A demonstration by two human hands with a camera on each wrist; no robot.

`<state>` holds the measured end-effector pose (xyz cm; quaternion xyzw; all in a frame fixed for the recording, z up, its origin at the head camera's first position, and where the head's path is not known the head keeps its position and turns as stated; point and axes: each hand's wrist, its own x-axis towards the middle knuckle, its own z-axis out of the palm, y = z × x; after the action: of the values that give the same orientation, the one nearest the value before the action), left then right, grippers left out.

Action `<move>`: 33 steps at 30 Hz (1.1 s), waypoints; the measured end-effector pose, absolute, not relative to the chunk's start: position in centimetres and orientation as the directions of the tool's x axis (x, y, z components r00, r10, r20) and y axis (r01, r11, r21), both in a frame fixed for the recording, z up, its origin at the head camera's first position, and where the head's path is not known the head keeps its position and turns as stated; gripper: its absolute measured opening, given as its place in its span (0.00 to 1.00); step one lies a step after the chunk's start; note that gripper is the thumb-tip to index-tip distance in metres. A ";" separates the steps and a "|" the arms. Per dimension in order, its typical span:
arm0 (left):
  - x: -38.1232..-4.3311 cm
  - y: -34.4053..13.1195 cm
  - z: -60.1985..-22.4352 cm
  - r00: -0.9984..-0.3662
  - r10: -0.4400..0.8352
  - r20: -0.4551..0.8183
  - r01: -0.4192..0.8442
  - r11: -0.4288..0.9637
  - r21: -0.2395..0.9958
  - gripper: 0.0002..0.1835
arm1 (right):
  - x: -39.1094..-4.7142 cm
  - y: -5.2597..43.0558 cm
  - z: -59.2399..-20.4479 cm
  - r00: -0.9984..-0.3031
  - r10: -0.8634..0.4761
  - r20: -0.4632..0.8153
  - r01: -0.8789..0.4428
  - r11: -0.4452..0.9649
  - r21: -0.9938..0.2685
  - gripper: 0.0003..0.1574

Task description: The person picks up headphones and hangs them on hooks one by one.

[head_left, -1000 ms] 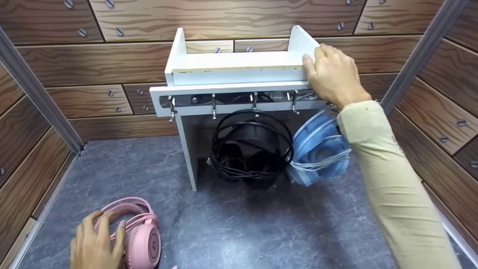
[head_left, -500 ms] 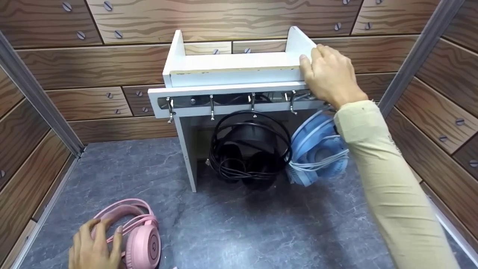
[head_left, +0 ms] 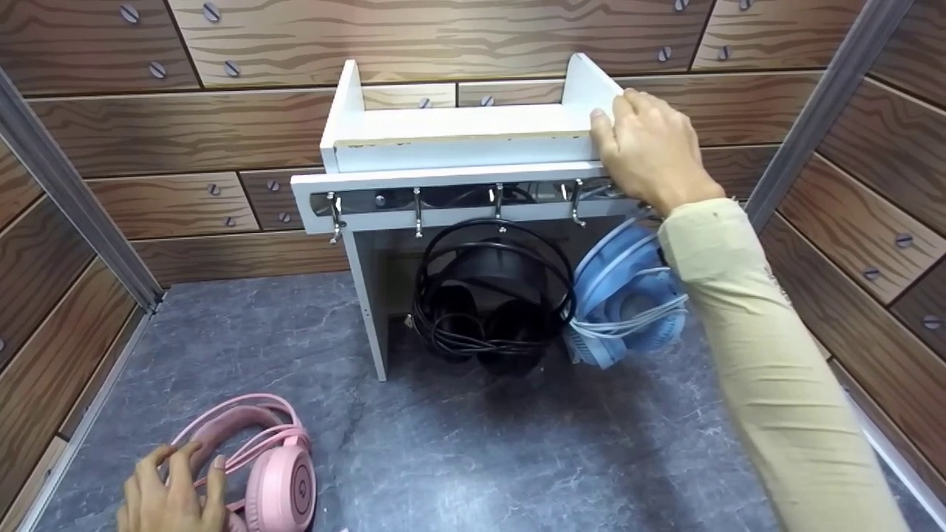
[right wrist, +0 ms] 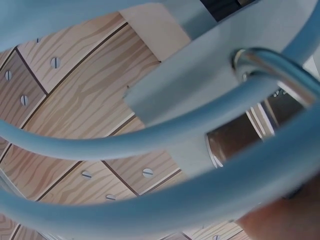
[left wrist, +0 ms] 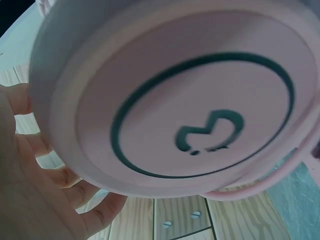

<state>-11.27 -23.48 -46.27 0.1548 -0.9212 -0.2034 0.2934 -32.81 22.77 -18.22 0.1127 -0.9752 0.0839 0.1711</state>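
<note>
A pair of pink headphones point(head_left: 281, 488) lies on the dark floor at the lower left. My left hand point(head_left: 170, 491) is at their left side, fingers spread and loosely bent over the headband's lower end. In the left wrist view the round pink earcup point(left wrist: 200, 110) fills most of the picture, the fingers of that hand beside its edge. My right hand point(head_left: 650, 148) grips the right side panel of a white hook rack point(head_left: 458, 151). Blue headphones point(head_left: 628, 303) hang at the rack's right end, and black headphones point(head_left: 491, 295) with coiled cable hang in the middle.
Metal hooks point(head_left: 417, 213) line the rack's front rail, with the leftmost ones bare. Wood-patterned walls point(head_left: 170, 133) with grey corner posts point(head_left: 81, 185) close in the back and both sides. Marbled grey floor point(head_left: 414, 458) stretches in front of the rack.
My left hand slides a little left and down, off the pink headphones' band. The right hand keeps its grip on the rack; the whole head view shifts slightly.
</note>
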 end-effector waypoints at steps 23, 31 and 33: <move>-11.1 -24.1 -49.0 -0.687 -0.461 0.562 -0.172 0.854 0.491 0.18 | -32.8 22.9 -18.2 -0.904 -0.202 0.377 -0.260 0.960 -0.109 0.44; -10.7 -23.8 -48.4 -0.730 -0.519 0.445 -0.268 0.816 0.513 0.18 | -32.8 22.8 -18.2 -0.906 -0.205 0.370 -0.261 0.959 -0.107 0.44; -10.7 -23.8 -48.4 -0.727 -0.536 0.428 -0.291 0.806 0.515 0.19 | -32.8 22.8 -18.2 -0.905 -0.205 0.372 -0.261 0.960 -0.106 0.44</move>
<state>-10.72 -23.78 -48.44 0.2285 -0.9050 -0.2113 0.2900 -32.76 22.80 -18.16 0.1198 -0.9730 0.0767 0.1817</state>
